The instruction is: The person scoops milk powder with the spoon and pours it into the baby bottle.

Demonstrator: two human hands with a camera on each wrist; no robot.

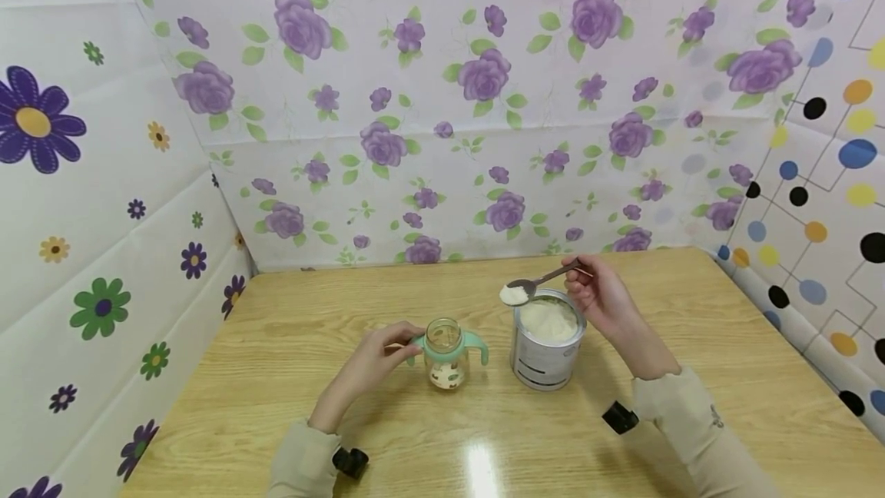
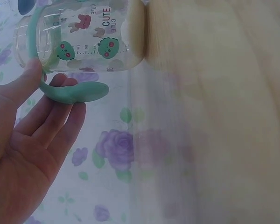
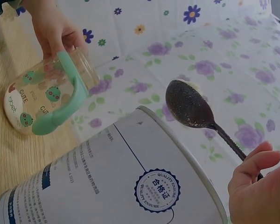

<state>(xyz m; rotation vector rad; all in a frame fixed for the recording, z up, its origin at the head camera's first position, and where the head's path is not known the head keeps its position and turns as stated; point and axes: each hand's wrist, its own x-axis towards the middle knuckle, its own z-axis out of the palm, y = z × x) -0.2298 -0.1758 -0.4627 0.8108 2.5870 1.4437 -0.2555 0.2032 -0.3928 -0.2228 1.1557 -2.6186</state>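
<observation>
A dark spoon [image 1: 553, 274] heaped with white powder [image 1: 514, 295] is held by its handle in my right hand [image 1: 600, 294], its bowl over the left rim of an open tin [image 1: 544, 363]. More pale powder lies inside the tin. To the left, my left hand [image 1: 378, 358] grips one green handle [image 2: 79, 92] of a clear baby bottle [image 1: 445, 371], thumb on the collar and fingers around the handle. The bottle stands upright without a lid, and some pale powder shows at its bottom in the left wrist view. In the right wrist view the spoon's underside [image 3: 189, 103] faces the camera.
Both things stand on a wooden table [image 1: 311, 306], the tin to the right of the bottle. A flowered sheet [image 1: 442, 129] hangs behind the table, with patterned sheets at both sides. Black bands with small devices [image 1: 350, 463] sit at the wrists.
</observation>
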